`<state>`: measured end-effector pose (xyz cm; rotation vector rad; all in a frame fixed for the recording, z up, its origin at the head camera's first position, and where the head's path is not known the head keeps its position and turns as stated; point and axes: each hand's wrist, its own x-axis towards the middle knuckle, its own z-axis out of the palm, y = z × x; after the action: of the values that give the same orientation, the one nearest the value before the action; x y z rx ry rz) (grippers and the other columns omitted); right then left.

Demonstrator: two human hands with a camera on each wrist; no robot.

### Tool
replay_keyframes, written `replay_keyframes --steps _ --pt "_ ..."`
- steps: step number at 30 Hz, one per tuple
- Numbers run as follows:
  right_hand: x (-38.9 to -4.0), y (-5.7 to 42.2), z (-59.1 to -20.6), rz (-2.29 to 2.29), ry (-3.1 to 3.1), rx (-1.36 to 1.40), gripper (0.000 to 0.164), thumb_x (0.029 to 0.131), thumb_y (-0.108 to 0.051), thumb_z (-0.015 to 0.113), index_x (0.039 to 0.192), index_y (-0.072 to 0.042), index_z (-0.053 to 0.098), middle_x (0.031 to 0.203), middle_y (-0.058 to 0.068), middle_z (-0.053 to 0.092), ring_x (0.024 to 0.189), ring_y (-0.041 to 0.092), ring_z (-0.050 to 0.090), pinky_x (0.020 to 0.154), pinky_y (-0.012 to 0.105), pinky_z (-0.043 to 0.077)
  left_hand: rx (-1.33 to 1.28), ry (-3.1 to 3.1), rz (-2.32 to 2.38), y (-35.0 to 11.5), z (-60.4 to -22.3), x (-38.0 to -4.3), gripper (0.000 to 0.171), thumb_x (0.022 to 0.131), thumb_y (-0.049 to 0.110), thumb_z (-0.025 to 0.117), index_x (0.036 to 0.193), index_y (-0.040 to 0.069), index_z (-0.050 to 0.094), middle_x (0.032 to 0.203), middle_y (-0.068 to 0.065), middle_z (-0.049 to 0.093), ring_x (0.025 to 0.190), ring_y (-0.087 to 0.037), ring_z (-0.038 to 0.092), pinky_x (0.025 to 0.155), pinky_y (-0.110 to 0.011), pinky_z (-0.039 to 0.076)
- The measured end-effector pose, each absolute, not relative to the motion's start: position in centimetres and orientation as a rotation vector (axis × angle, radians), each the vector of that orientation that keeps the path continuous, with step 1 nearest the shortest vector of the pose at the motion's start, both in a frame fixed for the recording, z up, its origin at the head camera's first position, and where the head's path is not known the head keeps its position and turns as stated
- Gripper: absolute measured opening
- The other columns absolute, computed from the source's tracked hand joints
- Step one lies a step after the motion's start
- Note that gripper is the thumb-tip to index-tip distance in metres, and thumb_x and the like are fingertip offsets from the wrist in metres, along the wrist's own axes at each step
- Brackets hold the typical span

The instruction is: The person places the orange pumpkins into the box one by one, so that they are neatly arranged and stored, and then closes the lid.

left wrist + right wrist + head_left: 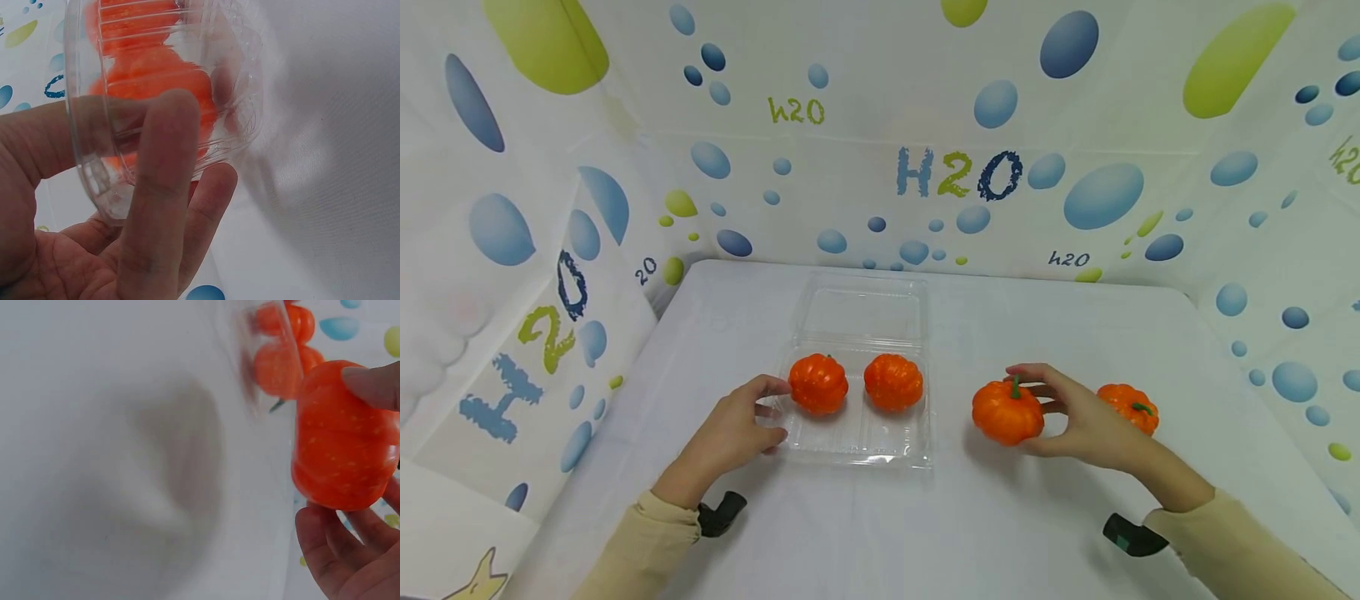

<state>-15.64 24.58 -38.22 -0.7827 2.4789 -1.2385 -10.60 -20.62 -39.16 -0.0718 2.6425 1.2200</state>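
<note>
A clear plastic clamshell container (897, 446) lies with its lid folded back on the white table. Two small orange pumpkins (892, 383) sit in its base, side by side. At the container's left side is my left hand (737, 429); in the left wrist view its fingers (164, 187) lie on both sides of the clear wall, gripping it. My right hand (1082, 425) holds another orange pumpkin (1006, 414) with a green stem, right of the container. The right wrist view shows this pumpkin (344, 444) between thumb and fingers, its shadow on the cloth below.
One more orange pumpkin (1127, 407) rests on the table behind the right hand, partly hidden by it. The open lid (861, 312) extends toward the back of the table (1037, 325). Printed sheets with blue and green drops (1103, 196) hang behind and at the sides.
</note>
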Motion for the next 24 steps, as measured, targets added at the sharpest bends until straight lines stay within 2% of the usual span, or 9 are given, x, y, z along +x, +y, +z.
replay_keyframes --steps 6,12,19,24 --pt "-15.1 22.9 -37.6 -1.398 2.362 -0.846 0.066 0.079 -0.013 0.087 0.136 -0.013 0.053 0.136 0.002 0.058 0.121 0.026 0.059 0.095 0.035 0.055 -0.077 2.640 1.221 -20.7 -39.2 -10.5 0.054 0.084 0.000 0.074 0.134 0.001 0.053 0.140 -0.023 0.053 0.110 -0.036 0.063 0.068 -0.033 0.061" --pt "-14.7 21.0 -37.4 -1.482 2.256 -0.883 0.058 0.085 -0.008 0.081 0.137 -0.012 0.056 0.137 0.005 0.058 0.119 0.025 0.061 0.098 0.036 0.053 -0.057 2.645 1.225 -20.8 -39.3 -10.6 0.054 0.084 0.000 0.074 0.133 0.000 0.053 0.140 -0.023 0.052 0.111 -0.037 0.062 0.068 -0.033 0.061" --pt "-14.3 18.6 -36.8 -1.595 2.120 -0.820 0.052 0.091 -0.011 0.072 0.139 -0.005 0.052 0.141 0.015 0.052 0.117 0.033 0.062 0.093 0.037 0.056 -0.067 2.640 1.232 -20.8 -39.3 -10.6 0.054 0.084 0.000 0.074 0.134 0.000 0.053 0.141 -0.023 0.052 0.113 -0.037 0.061 0.068 -0.033 0.061" --pt "-14.3 17.1 -36.3 -1.708 2.023 -0.720 0.046 0.096 -0.016 0.062 0.138 -0.002 0.050 0.138 0.018 0.050 0.118 0.039 0.057 0.093 0.040 0.056 -0.057 2.638 1.238 -20.7 -39.3 -10.5 0.055 0.084 0.001 0.075 0.134 0.000 0.053 0.141 -0.023 0.052 0.112 -0.037 0.062 0.067 -0.034 0.061"
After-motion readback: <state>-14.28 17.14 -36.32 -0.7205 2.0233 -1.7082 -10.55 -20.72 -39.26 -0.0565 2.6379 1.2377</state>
